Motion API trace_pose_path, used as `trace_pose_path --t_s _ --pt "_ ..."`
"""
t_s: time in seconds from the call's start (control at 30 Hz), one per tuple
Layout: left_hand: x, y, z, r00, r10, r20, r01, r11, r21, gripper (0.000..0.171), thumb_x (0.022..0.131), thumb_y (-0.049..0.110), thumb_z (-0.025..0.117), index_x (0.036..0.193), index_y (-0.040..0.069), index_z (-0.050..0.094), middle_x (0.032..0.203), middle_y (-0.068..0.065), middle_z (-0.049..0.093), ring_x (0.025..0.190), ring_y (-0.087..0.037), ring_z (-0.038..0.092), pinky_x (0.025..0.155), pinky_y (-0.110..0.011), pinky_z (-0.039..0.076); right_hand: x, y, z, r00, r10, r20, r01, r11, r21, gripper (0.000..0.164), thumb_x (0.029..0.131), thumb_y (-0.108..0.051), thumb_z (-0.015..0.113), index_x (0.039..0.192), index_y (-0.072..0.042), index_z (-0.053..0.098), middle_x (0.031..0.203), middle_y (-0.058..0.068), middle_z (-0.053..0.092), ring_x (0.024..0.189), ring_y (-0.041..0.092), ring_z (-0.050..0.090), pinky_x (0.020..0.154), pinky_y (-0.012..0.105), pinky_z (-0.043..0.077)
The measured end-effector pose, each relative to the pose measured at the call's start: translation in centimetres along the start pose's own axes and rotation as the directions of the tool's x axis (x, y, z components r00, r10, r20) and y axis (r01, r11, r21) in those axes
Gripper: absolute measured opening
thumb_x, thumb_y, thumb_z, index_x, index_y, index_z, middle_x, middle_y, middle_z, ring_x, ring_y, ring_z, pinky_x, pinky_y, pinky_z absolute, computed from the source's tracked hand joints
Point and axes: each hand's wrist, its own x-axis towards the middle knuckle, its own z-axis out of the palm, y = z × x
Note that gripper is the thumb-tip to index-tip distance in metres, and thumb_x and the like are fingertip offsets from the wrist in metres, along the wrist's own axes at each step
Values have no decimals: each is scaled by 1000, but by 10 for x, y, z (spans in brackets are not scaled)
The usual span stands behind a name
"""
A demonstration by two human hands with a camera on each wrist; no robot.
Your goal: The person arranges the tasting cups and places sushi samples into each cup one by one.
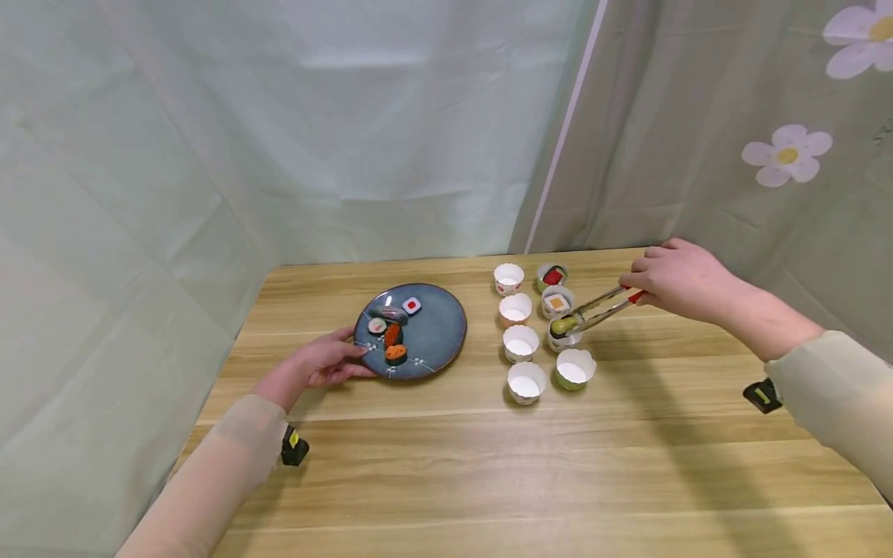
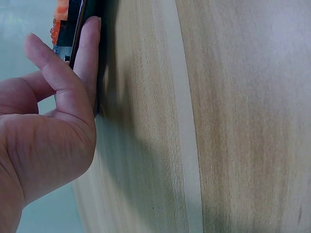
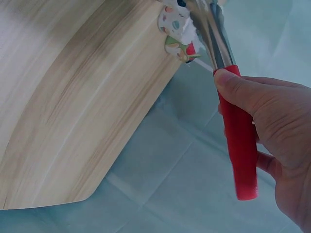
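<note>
My left hand point(image 1: 331, 359) grips the left rim of a dark blue round plate point(image 1: 441, 325), its thumb by the top side and fingers beneath. Several toy sushi pieces lie on the plate, among them an orange-topped piece point(image 1: 395, 354) and a white roll with a red centre point(image 1: 412, 306). My right hand point(image 1: 680, 280) holds metal tongs point(image 3: 240, 145) by their red handles. The tongs' tips are at a sushi piece with a yellow-green topping point(image 1: 563, 325), in or just over a small cup point(image 1: 574, 341). Whether they pinch it, I cannot tell.
Two columns of small scalloped cups stand right of the plate. One at the back right holds a red-topped piece point(image 1: 554, 275); the cup before it holds a white piece with an orange centre point(image 1: 556, 302). A white cup point(image 1: 526, 383) stands in front. Curtains point(image 1: 418, 139) hang behind the wooden table point(image 1: 446, 480).
</note>
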Motion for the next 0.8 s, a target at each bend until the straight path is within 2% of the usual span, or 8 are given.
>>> trace_pose_path --t_s 0.37,0.8 --pt "0 0 1 1000 7 5 -7 1000 3 75 110 12 47 166 25 -1 102 -19 75 87 -24 76 54 -17 54 -2 1 -7 998 39 43 -39 999 1 41 73 -28 92 109 -16 76 92 -3 67 84 25 60 72 47 50" --pt "-1 0 0 1000 14 11 -14 1000 2 75 110 11 47 166 25 -1 103 -19 74 87 -24 76 53 -17 54 -1 8 -11 997 69 30 -68 997 -24 50 74 -31 91 118 -13 73 105 5 71 93 33 62 78 53 50"
